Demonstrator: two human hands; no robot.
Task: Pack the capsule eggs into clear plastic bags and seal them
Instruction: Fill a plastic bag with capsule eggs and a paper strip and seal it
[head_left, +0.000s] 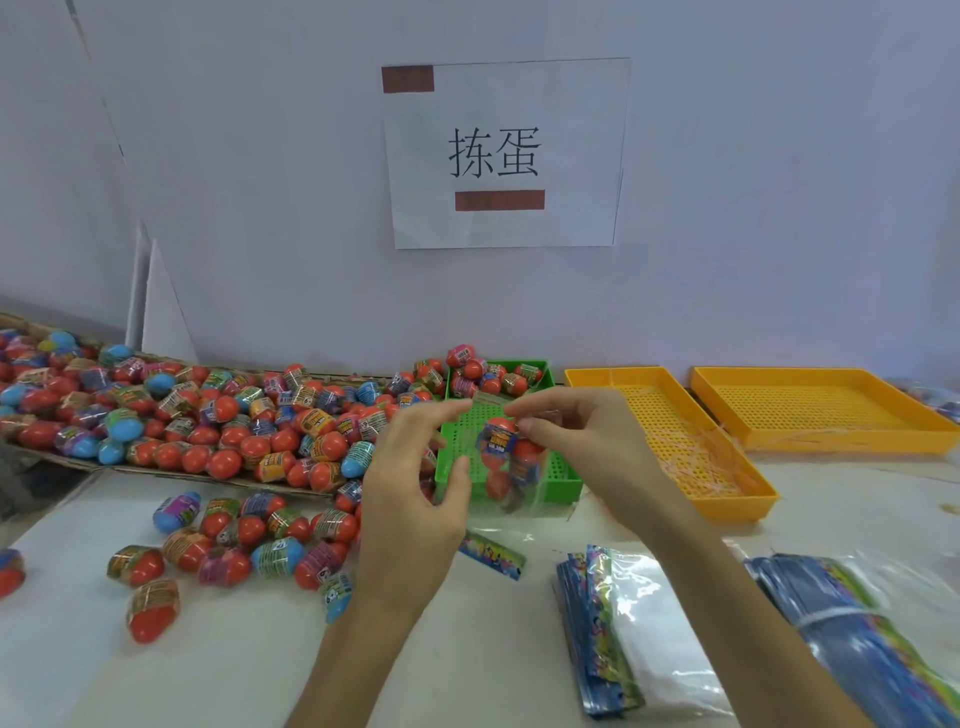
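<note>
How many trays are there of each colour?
Green tray: 1
Yellow trays: 2, a nearer one and a farther one
Total: 3 trays

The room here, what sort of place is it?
Probably a small packing station in a toy workshop: a printed wall sign, heaps of capsule eggs on cardboard, sorting trays, and bundles of printed bags.

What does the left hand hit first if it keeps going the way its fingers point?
Likely the top edge of the clear plastic bag of capsule eggs that the right hand pinches; the left hand fingers aim up-right at it. Depth is unclear.
</note>
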